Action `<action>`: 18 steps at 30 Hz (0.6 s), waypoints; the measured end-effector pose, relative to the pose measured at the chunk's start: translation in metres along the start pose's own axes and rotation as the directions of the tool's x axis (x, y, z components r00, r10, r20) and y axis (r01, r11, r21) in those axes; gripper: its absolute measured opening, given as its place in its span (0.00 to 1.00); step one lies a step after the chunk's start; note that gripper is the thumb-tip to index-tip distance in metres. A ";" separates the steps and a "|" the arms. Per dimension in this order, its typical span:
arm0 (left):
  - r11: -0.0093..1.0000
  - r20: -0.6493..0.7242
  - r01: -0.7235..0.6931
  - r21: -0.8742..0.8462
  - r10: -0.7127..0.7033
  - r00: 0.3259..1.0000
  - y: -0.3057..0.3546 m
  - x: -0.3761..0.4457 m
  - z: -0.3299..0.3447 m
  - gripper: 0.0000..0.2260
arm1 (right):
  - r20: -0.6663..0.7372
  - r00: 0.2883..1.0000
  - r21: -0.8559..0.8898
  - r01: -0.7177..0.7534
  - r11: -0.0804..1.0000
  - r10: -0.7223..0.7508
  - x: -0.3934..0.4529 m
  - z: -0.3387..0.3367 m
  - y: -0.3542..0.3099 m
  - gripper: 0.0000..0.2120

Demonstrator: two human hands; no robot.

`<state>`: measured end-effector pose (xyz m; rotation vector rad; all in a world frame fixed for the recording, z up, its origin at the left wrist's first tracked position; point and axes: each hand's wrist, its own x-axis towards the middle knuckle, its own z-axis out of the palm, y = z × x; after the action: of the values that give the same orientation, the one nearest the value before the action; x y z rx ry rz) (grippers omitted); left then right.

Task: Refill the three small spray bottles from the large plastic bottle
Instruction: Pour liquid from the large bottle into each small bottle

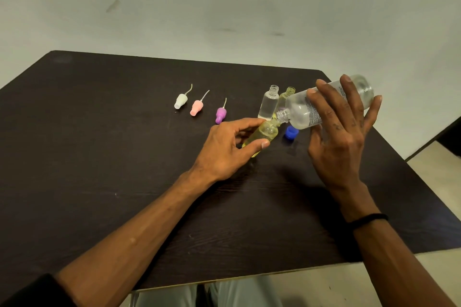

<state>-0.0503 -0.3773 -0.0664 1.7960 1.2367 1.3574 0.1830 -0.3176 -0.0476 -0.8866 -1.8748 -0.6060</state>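
Table [124,182]: dark woodgrain, where I work.
Left hand [224,149]: pinching tilted yellow small bottle [264,133].
Right hand [341,132]: wrapped round clear large bottle [306,109], necks touching.

dim, even indoor light, soft shadows on the dark table [124,157], wide-angle bending at edges.
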 end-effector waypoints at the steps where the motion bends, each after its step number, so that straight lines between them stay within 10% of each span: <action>1: 1.000 0.001 0.001 0.001 -0.001 1.000 0.000 0.000 0.000 0.21 | 0.003 1.000 0.002 0.000 1.000 0.000 0.000 0.000 0.000 0.33; 18: 1.000 0.008 -0.008 0.010 0.007 1.000 -0.002 0.001 -0.001 0.21 | -0.007 1.000 -0.003 0.018 1.000 -0.018 0.001 0.001 0.001 0.30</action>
<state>-0.0514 -0.3758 -0.0674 1.8131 1.2362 1.3493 0.1832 -0.3160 -0.0472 -0.8692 -1.8775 -0.6228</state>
